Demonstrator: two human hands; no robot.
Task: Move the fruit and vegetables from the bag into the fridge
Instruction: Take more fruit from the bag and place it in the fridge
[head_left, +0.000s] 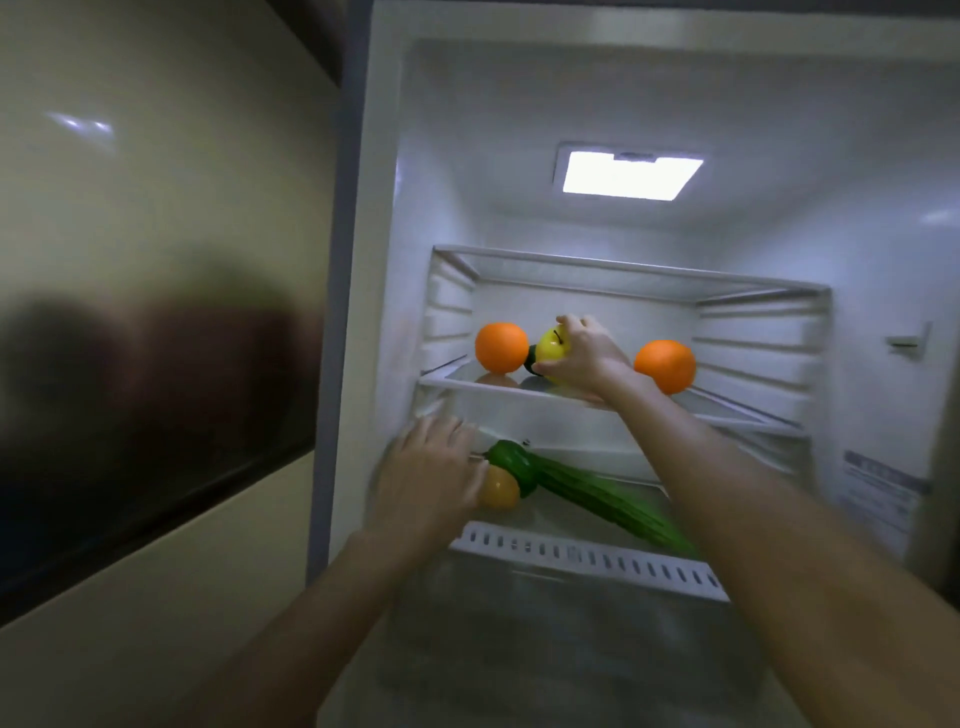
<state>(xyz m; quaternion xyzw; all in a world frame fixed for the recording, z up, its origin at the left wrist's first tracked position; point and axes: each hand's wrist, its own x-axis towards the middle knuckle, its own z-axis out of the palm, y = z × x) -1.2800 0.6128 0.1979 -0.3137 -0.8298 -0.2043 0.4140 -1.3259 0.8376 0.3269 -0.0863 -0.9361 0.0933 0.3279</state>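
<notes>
The fridge stands open before me. On its upper glass shelf (467, 387), my right hand (584, 358) grips a yellow apple (550, 347), with one orange (501, 347) to its left and another orange (666, 365) to its right. Something dark green peeks out below the apple. One shelf down, my left hand (428, 475) holds a yellow-orange fruit (500, 488), partly hidden by my palm. A green pepper (511, 460) and a long bunch of green stalks (613, 501) lie right beside that fruit. The bag is out of view.
A white vented drawer front (587, 561) runs below the lower shelf. The fridge lamp (631, 174) glows in the ceiling. A glossy beige wall with a dark panel (156, 415) fills the left side. The fridge's inner right wall (883, 364) carries a label.
</notes>
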